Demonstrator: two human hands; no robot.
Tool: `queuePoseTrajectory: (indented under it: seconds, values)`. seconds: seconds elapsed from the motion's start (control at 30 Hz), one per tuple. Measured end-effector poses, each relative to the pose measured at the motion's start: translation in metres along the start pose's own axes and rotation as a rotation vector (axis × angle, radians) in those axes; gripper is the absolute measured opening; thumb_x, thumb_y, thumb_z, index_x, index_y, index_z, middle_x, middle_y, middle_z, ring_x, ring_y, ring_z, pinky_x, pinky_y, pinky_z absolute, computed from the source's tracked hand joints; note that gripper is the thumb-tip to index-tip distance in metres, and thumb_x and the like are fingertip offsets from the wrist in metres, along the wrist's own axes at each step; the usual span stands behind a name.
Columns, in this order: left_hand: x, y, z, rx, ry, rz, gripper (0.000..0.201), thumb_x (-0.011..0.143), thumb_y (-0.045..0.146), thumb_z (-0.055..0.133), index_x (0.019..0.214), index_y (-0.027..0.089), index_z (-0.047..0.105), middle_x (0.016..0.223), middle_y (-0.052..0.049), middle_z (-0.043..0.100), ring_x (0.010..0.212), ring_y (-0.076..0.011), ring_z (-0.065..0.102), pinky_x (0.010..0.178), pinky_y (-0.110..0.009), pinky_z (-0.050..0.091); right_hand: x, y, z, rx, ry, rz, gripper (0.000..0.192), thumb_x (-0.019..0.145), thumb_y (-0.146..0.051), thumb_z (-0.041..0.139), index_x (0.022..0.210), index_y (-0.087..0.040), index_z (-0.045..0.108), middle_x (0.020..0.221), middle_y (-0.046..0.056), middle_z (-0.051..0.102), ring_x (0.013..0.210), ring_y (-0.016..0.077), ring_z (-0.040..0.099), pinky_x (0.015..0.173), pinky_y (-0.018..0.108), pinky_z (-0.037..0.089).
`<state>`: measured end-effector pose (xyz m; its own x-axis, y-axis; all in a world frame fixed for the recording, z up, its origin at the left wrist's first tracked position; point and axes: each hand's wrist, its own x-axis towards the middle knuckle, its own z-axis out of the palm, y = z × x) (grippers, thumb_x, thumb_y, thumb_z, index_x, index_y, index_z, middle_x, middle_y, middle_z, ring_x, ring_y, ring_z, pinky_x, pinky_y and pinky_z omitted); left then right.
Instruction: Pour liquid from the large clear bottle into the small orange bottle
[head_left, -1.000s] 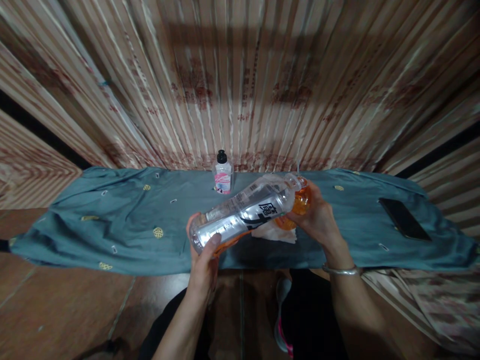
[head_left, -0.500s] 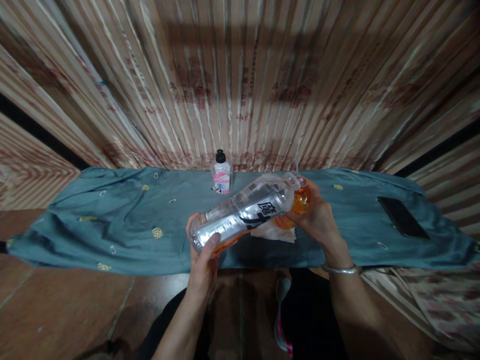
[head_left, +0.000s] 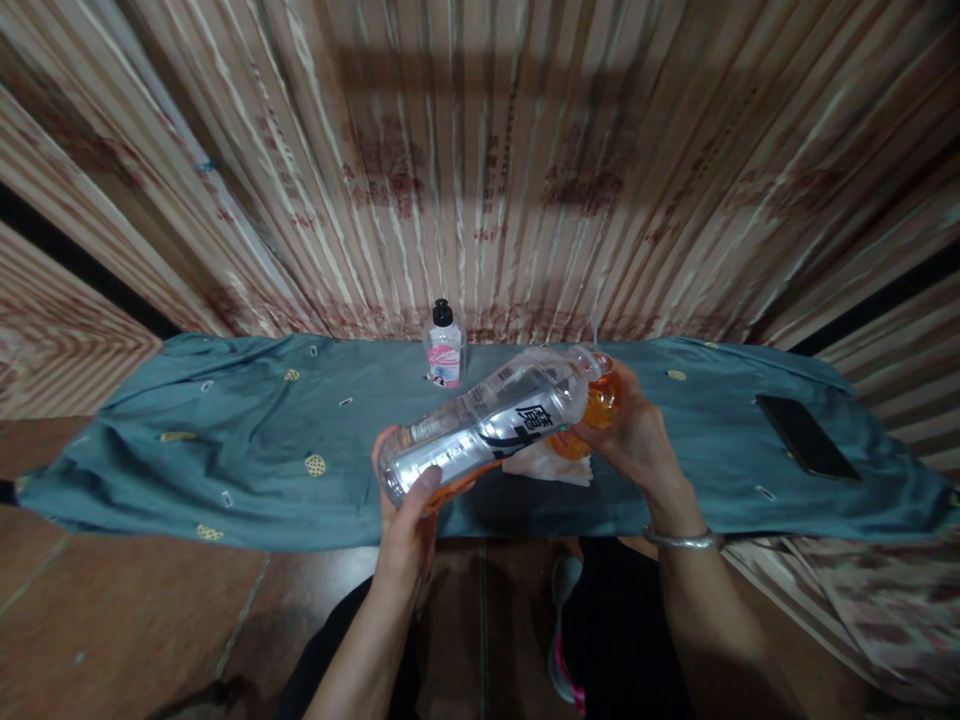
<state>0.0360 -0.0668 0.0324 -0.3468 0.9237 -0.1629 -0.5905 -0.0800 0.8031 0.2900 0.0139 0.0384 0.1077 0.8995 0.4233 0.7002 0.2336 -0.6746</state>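
Note:
My left hand (head_left: 409,525) grips the base of a clear plastic bottle (head_left: 487,420) with a silver and black label. The bottle lies nearly level, tilted with its neck up to the right, above a teal cloth (head_left: 225,440). An orange band shows along its underside. My right hand (head_left: 637,435) wraps around the orange end (head_left: 600,400) at the bottle's neck. A metal bangle (head_left: 679,541) sits on that wrist. Under the bottle a white crumpled tissue (head_left: 547,465) rests on the cloth.
A small clear bottle with a black cap and pink label (head_left: 443,350) stands at the cloth's far edge. A dark phone (head_left: 806,437) lies on the cloth at the right. Striped curtain (head_left: 480,150) hangs behind. Brown tiled floor (head_left: 112,620) and my legs are below.

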Motion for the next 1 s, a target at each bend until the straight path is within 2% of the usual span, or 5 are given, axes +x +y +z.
queuePoseTrajectory:
  seconds: [0.23, 0.43, 0.87, 1.0]
  values:
    - [-0.0014, 0.0017, 0.0025, -0.031, -0.006, 0.001, 0.073, 0.067, 0.030, 0.093, 0.130, 0.032, 0.056, 0.125, -0.005, 0.067, 0.102, -0.0269, 0.072, 0.068, -0.036, 0.067, 0.0000, 0.0003, 0.0002, 0.004, 0.006, 0.001, 0.084, 0.070, -0.054, 0.076, 0.142, -0.018, 0.053, 0.115, 0.014, 0.079, 0.100, 0.0378, 0.078, 0.083, 0.052, 0.064]
    - [-0.0015, 0.0025, 0.0029, -0.021, -0.001, -0.006, 0.073, 0.067, 0.031, 0.093, 0.130, 0.033, 0.056, 0.125, -0.005, 0.067, 0.102, -0.0279, 0.072, 0.069, -0.037, 0.067, -0.0003, 0.0020, 0.0008, 0.012, 0.011, -0.023, 0.081, 0.072, -0.054, 0.075, 0.142, -0.020, 0.052, 0.113, 0.013, 0.080, 0.096, 0.0358, 0.078, 0.082, 0.050, 0.064]
    - [-0.0029, 0.0045, 0.0051, -0.035, -0.005, -0.006, 0.073, 0.067, 0.030, 0.093, 0.129, 0.033, 0.056, 0.123, -0.004, 0.067, 0.100, -0.0271, 0.072, 0.067, -0.038, 0.068, -0.0001, 0.0006, -0.0005, -0.041, 0.021, -0.006, 0.085, 0.070, -0.056, 0.075, 0.142, -0.017, 0.054, 0.111, 0.015, 0.080, 0.093, 0.0364, 0.079, 0.077, 0.048, 0.065]
    - [-0.0018, 0.0037, 0.0038, -0.021, -0.005, 0.000, 0.072, 0.067, 0.030, 0.092, 0.129, 0.033, 0.056, 0.124, -0.004, 0.068, 0.102, -0.0280, 0.072, 0.067, -0.037, 0.067, -0.0002, -0.0003, -0.0008, -0.041, 0.010, 0.003, 0.084, 0.071, -0.056, 0.074, 0.143, -0.018, 0.053, 0.113, 0.014, 0.080, 0.097, 0.0380, 0.079, 0.081, 0.051, 0.064]
